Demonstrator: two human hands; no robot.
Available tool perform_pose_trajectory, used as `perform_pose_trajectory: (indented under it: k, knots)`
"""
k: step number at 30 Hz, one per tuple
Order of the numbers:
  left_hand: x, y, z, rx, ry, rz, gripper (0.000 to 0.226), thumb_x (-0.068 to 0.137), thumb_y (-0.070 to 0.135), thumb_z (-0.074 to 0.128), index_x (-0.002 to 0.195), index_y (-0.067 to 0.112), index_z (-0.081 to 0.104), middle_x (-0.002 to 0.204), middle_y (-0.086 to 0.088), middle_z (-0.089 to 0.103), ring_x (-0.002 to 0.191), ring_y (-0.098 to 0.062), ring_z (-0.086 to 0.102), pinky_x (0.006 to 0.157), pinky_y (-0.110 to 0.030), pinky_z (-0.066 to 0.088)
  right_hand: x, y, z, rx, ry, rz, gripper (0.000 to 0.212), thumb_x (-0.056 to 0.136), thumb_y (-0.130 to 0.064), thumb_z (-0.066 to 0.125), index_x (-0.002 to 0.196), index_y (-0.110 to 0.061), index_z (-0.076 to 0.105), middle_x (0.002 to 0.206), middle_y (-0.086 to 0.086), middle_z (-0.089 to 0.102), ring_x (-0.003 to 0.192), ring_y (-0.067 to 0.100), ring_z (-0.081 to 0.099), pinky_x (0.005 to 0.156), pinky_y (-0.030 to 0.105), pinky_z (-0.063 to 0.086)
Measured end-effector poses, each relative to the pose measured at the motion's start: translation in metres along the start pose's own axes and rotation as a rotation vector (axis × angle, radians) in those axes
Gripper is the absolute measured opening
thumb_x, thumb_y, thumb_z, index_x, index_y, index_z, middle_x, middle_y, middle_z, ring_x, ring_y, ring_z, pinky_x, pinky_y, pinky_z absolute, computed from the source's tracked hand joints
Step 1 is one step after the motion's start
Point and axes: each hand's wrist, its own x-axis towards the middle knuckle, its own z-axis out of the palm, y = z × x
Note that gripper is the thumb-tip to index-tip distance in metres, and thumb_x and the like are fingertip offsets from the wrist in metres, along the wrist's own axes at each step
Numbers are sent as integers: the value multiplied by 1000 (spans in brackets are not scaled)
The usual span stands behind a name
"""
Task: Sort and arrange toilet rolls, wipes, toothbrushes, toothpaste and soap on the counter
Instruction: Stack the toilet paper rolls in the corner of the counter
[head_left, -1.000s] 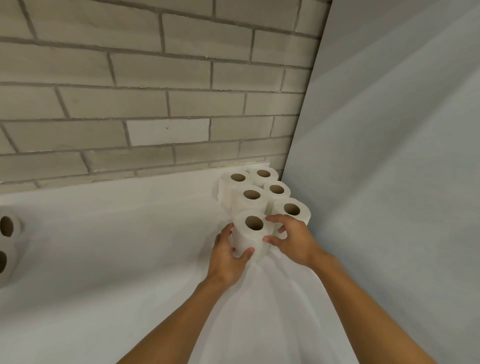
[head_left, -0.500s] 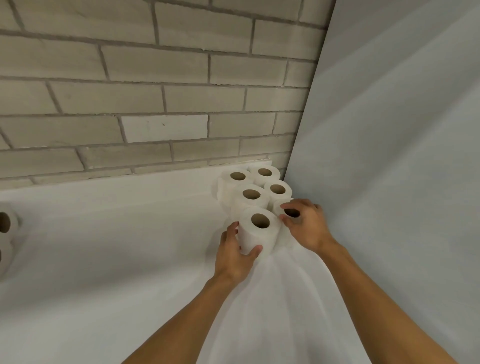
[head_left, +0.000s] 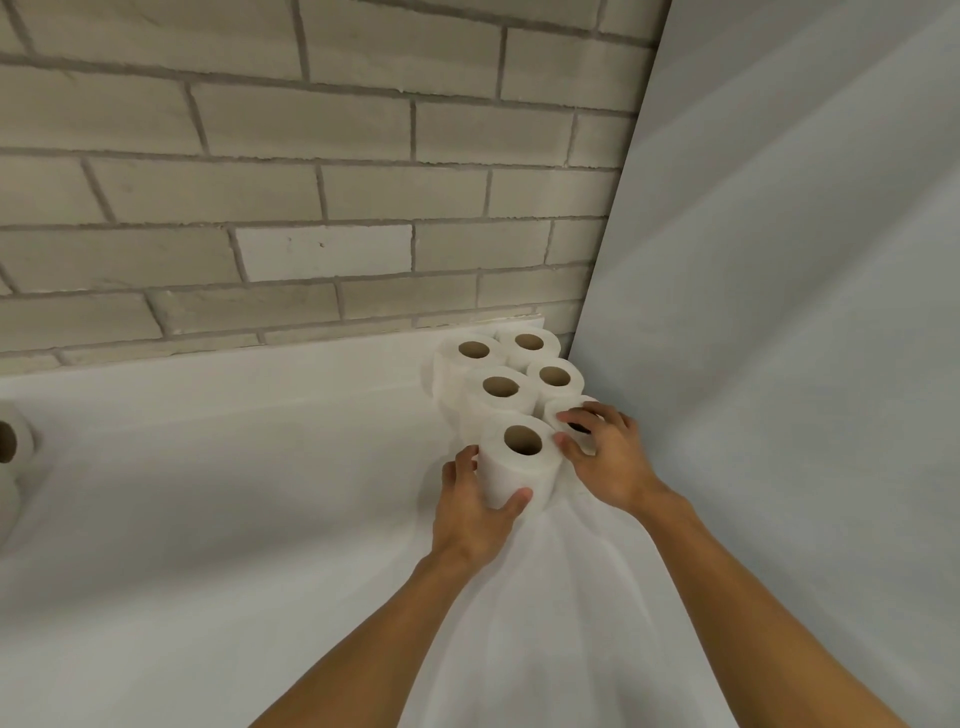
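Note:
Several white toilet rolls stand upright in two rows in the counter's back right corner. My left hand (head_left: 475, 506) grips the nearest roll (head_left: 519, 460) of the left row, thumb on its front and fingers on its left side. My right hand (head_left: 605, 457) holds the nearest roll of the right row (head_left: 563, 410), fingers curled over its top and covering most of it. Behind them stand the middle roll (head_left: 496, 397) and the other rolls (head_left: 530, 345) against the brick wall.
The counter (head_left: 234, 493) is covered with a white cloth, wrinkled near my wrists. A grey-white panel (head_left: 779, 312) rises at the right, close to the rolls. Two more toilet rolls (head_left: 10, 447) lie at the far left edge. A brick wall (head_left: 311, 182) runs behind.
My right hand moved from the near left roll onto the near right roll and pushed it toward the panel. My left hand kept hold of the near left roll, nudging it back.

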Motion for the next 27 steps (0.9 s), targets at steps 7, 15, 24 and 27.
perform_pose_trajectory:
  k: [7, 15, 24, 27]
  knots:
    - [-2, 4, -3, -25, -30, -15, 87, 59, 65, 73, 129, 35, 31, 124, 6, 41, 106, -22, 57, 89, -43, 55, -1, -2, -1, 20, 3, 14, 38, 95, -40, 55, 130, -28, 55, 145, -3, 39, 133, 26, 26, 109, 34, 26]
    - [-2, 5, -11, 5, -85, -26, 83, 67, 56, 76, 132, 31, 32, 127, 4, 42, 108, -21, 55, 93, -42, 53, 1, -3, -1, -16, -4, 31, 36, 94, -41, 56, 128, -30, 57, 143, -4, 43, 133, 27, 31, 111, 36, 26]
    - [-13, -3, -66, 15, 11, -37, 42, 79, 21, 74, 115, 28, 54, 114, 9, 56, 86, -6, 55, 65, -8, 43, -2, -64, -1, 58, 202, -113, 21, 89, -15, 61, 105, -27, 70, 122, -2, 61, 110, 22, 55, 96, 35, 47]
    - [-19, -6, -96, 31, 86, -36, 26, 81, 16, 70, 102, 28, 60, 106, 10, 62, 85, -4, 56, 64, -3, 41, -7, -101, 8, 156, 104, -233, 20, 90, -15, 60, 102, -29, 69, 117, -7, 63, 106, 11, 56, 92, 22, 47]
